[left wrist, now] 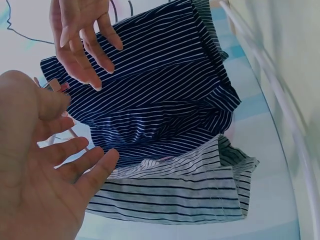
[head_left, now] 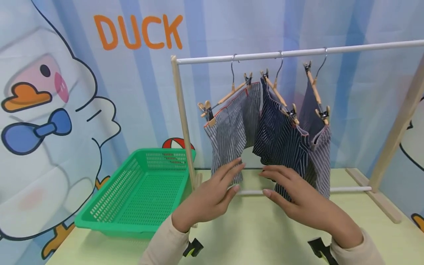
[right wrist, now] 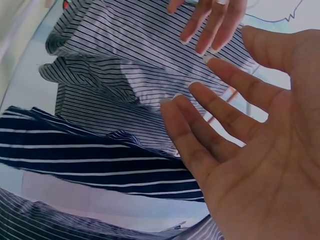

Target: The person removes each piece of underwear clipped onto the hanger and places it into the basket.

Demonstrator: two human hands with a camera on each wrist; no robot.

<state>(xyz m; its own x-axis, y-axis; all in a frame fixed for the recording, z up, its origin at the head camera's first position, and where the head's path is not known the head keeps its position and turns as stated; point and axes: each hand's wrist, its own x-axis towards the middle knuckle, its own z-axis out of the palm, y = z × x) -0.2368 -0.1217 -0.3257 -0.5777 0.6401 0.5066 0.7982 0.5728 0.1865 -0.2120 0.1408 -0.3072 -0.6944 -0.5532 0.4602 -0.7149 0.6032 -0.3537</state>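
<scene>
Duck curtain (head_left: 142, 92), left hand (head_left: 212, 195), right hand (head_left: 303, 197), fingers (right wrist: 186, 140) extended near striped clothes (head_left: 281, 132)

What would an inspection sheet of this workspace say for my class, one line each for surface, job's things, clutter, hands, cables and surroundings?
Surface: pale yellow-green table under the rack.
Job's things: light striped garment at left, navy striped garment in the middle, greyish striped garment at right, each clipped to a hanger on the white rail.
Clutter: green basket, left of the garments.
Hands: left hand and right hand before the garments, fingers loosely extended, holding nothing.
Cables: nothing seen.
Surroundings: blue-and-white backdrop with a printed duck and orange lettering reading DUCK.
</scene>
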